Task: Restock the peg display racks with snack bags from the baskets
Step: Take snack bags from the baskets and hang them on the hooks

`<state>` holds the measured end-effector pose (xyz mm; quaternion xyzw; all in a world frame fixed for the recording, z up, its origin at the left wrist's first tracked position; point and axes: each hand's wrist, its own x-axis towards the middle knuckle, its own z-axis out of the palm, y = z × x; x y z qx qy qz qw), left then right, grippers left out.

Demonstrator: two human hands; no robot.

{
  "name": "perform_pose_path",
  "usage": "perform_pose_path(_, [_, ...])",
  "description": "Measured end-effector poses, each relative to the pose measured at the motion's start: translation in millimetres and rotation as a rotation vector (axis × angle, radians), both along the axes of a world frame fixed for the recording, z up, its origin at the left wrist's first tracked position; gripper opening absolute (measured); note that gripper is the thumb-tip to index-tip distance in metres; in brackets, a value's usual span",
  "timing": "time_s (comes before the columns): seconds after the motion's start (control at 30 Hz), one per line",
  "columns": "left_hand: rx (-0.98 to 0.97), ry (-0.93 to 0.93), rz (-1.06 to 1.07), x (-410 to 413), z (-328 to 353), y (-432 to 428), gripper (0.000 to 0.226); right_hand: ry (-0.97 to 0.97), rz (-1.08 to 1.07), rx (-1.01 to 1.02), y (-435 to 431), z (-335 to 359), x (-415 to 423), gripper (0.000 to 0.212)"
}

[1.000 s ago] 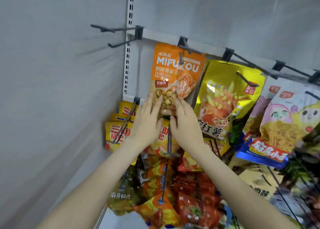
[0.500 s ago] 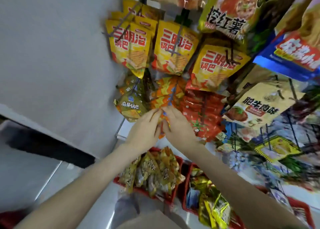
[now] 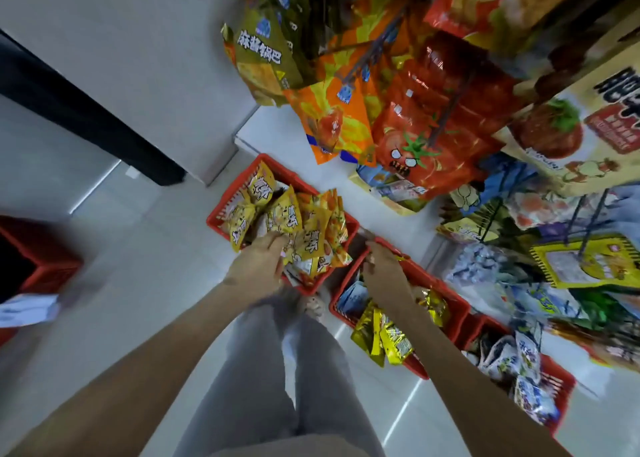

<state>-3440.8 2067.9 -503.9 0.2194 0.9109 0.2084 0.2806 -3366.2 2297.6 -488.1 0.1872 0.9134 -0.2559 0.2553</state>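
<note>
Hands down at the baskets, reaching for the next snack bag to hang

Head view: the left hand (image 3: 256, 266) reaches onto the heap of yellow snack bags (image 3: 304, 230) in the first red basket (image 3: 227, 197), its fingers fairly straight and not yet closed on any bag. The right hand (image 3: 384, 271) hovers at the near rim of the second red basket (image 3: 455, 313), too blurred to tell how its fingers lie. A good pick would likely take one bag from the top of the heap by its upper edge, so the hang hole is ready for a peg (image 3: 450, 107) and the neighbours do not drag out with it. The bags are small, glossy, crinkled foil pouches, yellow with dark print, lying criss-cross and spilling over the basket edge, on the floor below the hanging tomato bags (image 3: 426, 138)
</note>
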Motion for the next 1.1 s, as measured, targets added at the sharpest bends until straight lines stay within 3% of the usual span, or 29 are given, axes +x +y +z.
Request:
perform_pose_path(0.1, [-0.104,-0.092,-0.030,12.9,-35.7,1.3,0.048,-0.139,-0.065,-0.037,4.2,-35.7,19.6,0.039])
perform_pose_path(0.27, [-0.078,-0.149,-0.122,19.8,-84.7,28.0,0.047,-0.201,-0.160,-0.062,0.9,-81.9,43.7,0.044])
perform_pose_path(0.63, [-0.088,-0.166,-0.347,73.3,-103.8,114.7,0.054,-0.287,-0.327,-0.123,28.3,-102.8,118.3,0.049])
perform_pose_path(0.83, [-0.234,-0.159,-0.428,133.0,-133.0,155.1,0.056,-0.316,-0.332,-0.154,79.1,-129.7,190.2,0.050])
perform_pose_path(1.0, [-0.412,-0.114,-0.368,207.3,-167.6,187.3,0.057,-0.356,-0.290,-0.195,139.1,-154.9,276.5,0.048])
perform_pose_path(1.1, [-0.465,-0.117,-0.222,255.8,-186.0,196.4,0.056,-0.349,-0.270,-0.155,178.9,-159.5,322.3,0.056])
